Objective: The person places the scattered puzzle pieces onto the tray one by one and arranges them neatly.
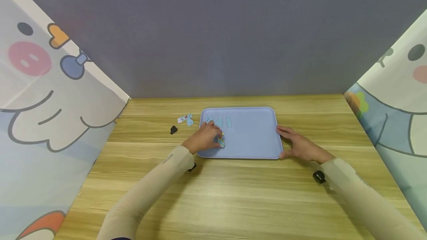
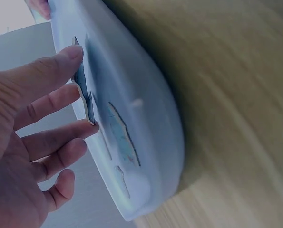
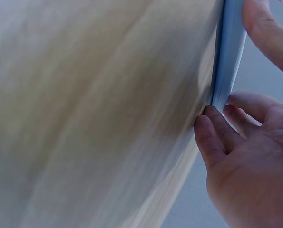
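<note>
Over the left part of a light blue tray [image 1: 250,132], my left hand [image 1: 205,137] pinches a flat printed puzzle piece [image 2: 83,88] between thumb and fingers. The piece is tilted on edge just above the tray floor. Beyond that hand lie several light blue pieces in the tray, among them a tapered piece [image 1: 218,122] and a narrow piece [image 1: 228,122]. My right hand [image 1: 301,147] rests against the tray's right side, its thumb at the near corner and its fingers spread along the rim [image 3: 230,52].
Left of the tray, on the wooden table [image 1: 233,195], lie more printed pieces [image 1: 189,122] and a small black object [image 1: 174,130]. A grey panel [image 1: 213,40] rises behind the table. Cartoon-printed walls [image 1: 33,121] stand on both sides.
</note>
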Available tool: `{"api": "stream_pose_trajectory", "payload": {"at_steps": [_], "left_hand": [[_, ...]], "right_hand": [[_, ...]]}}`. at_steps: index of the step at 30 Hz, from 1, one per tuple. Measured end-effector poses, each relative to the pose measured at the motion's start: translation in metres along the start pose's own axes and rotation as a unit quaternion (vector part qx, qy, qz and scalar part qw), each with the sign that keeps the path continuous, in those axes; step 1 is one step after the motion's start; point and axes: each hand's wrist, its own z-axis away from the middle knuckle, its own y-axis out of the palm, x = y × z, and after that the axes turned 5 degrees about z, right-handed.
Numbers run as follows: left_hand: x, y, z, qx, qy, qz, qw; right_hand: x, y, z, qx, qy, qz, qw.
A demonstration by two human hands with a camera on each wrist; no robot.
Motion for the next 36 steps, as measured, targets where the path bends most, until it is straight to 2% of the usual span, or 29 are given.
{"api": "stream_pose_trajectory", "payload": {"at_steps": [9,15,22,28,36], "left_hand": [[0.002,0.005,-0.002,-0.005,-0.006,-0.004,1.0],[0.001,0.004,-0.002,-0.011,0.003,-0.011,0.9999],[0.0,0.005,-0.003,0.0,-0.006,-0.032,0.9995],[0.001,0.004,-0.001,0.001,-0.011,-0.016,0.9998],[0.006,-0.005,0.005,-0.031,-0.023,-0.003,0.9992]], "right_hand": [[0.0,0.001,0.0,-0.004,-0.01,0.005,1.0],[0.001,0.001,0.001,-0.007,-0.013,0.007,1.0],[0.001,0.001,0.001,-0.005,-0.005,0.012,1.0],[0.001,0.002,0.001,-0.008,-0.007,0.012,1.0],[0.003,0.0,0.002,-0.004,-0.002,0.008,1.0]]}}
